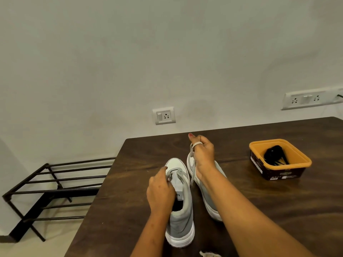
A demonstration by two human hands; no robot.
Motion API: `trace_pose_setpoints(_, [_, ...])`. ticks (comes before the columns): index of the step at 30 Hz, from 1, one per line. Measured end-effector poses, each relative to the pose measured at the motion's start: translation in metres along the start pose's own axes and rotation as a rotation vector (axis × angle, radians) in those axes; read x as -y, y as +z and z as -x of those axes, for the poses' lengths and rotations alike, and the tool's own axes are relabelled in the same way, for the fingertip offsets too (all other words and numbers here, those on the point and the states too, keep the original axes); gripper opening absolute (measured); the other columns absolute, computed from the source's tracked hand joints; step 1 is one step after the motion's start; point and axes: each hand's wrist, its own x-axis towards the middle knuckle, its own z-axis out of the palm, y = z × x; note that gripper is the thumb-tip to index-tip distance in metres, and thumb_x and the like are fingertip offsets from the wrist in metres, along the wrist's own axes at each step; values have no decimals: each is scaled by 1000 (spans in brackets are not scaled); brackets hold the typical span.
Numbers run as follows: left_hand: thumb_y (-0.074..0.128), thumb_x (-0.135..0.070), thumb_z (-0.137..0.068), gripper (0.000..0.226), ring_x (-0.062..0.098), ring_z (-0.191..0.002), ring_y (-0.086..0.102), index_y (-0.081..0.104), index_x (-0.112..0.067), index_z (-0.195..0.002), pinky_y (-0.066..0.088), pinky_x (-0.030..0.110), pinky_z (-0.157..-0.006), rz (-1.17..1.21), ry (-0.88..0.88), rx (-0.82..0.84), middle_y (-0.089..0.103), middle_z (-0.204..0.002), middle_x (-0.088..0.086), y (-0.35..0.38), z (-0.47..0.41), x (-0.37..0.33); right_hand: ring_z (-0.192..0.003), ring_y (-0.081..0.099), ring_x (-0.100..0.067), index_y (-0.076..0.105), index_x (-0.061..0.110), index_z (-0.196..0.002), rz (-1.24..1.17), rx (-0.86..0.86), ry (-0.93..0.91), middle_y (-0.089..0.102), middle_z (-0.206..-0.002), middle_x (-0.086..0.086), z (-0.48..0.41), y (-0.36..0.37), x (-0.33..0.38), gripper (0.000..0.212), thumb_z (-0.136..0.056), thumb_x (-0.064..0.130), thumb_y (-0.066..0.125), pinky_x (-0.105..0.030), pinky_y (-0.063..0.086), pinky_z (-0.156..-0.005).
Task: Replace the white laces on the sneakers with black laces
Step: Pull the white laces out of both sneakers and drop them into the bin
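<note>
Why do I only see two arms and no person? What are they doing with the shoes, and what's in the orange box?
The camera sits on the person's head and looks down, so you see only their own arms. There is no machine, just two bare hands. The left hand holds the nearer sneaker on the brown table. The right hand holds up a white lace, looped over a finger. A second sneaker lies under that arm. The orange tub holds black laces.
</note>
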Motion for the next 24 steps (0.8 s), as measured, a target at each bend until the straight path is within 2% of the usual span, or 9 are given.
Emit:
trace_pose_setpoints(2, [50, -20, -94, 40, 15, -120, 49, 48, -25, -134, 37, 36, -101, 89, 101, -35, 56, -130, -6, -2, 1, 1, -46, 26, -13, 39, 16, -53, -32, 64, 63, 31, -48, 1, 1, 2, -1, 42, -86, 4, 62, -25, 28, -44])
trace_pose_setpoints(4, [51, -26, -96, 40, 10, -125, 45, 44, -34, -134, 33, 36, -108, 358, 116, 9, 50, -132, -12, -8, 2, -1, -49, 33, -14, 46, 15, -52, -56, 136, 124, 37, -52, -3, 5, 6, 0, 38, -83, -1, 60, -25, 32, -47])
trace_pose_setpoints(7, [46, -37, -95, 41, 10, -124, 50, 37, -37, -135, 45, 22, -97, 973, -14, 147, 50, -133, -8, -27, 6, -16, -59, 52, -15, 55, 13, -58, -189, 254, 225, 58, -59, -4, 15, 16, 3, 32, -89, 3, 58, -23, 47, -57])
trace_pose_setpoints(9, [46, -39, -94, 43, 11, -114, 58, 39, -29, -136, 51, 22, -89, 1149, -38, 209, 57, -128, -3, -38, 6, -23, -56, 54, -16, 49, 14, -64, -250, 303, 293, 56, -54, -3, 27, 26, 4, 30, -92, 13, 59, -26, 48, -55])
trace_pose_setpoints(12, [42, -30, -96, 32, 5, -108, 58, 43, -25, -128, 51, 18, -87, 1118, -87, 322, 56, -127, -1, -52, 15, -28, -39, 43, -11, 43, 17, -69, -241, 275, 354, 41, -48, 1, 45, 40, 1, 32, -92, 29, 61, -22, 33, -44])
trace_pose_setpoints(16, [47, -39, -86, 44, 21, -110, 62, 55, -12, -120, 51, 30, -93, 1125, -156, 492, 66, -116, 9, -75, 31, -12, -33, 29, -7, 46, 19, -77, -129, 251, 353, 41, -48, 4, 67, 57, 1, 27, -92, 37, 59, -15, 18, -39])
trace_pose_setpoints(20, [49, -57, -87, 53, 9, -67, 60, 61, -10, -110, 46, 21, -59, 1129, -270, 514, 65, -86, 3, -111, 41, 10, -38, 38, -14, 48, 17, -79, -7, 284, 280, 41, -52, -1, 93, 76, -9, 23, -96, 29, 56, -18, 33, -36])
trace_pose_setpoints(22, [46, -60, -84, 53, 9, -57, 48, 62, -14, -104, 37, 21, -51, 1218, -410, 439, 58, -71, 1, -127, 41, 21, -59, 52, -20, 54, 17, -79, 172, 336, 159, 50, -66, -4, 105, 84, -19, 19, -95, 26, 58, -30, 51, -54])
trace_pose_setpoints(24, [45, -57, -86, 51, 8, -54, 50, 63, -14, -105, 37, 21, -50, 1311, -520, 382, 61, -66, -1, -147, 40, 38, -72, 57, -17, 58, 17, -82, 311, 456, 69, 58, -74, -3, 125, 94, -30, 13, -94, 21, 59, -31, 50, -67])
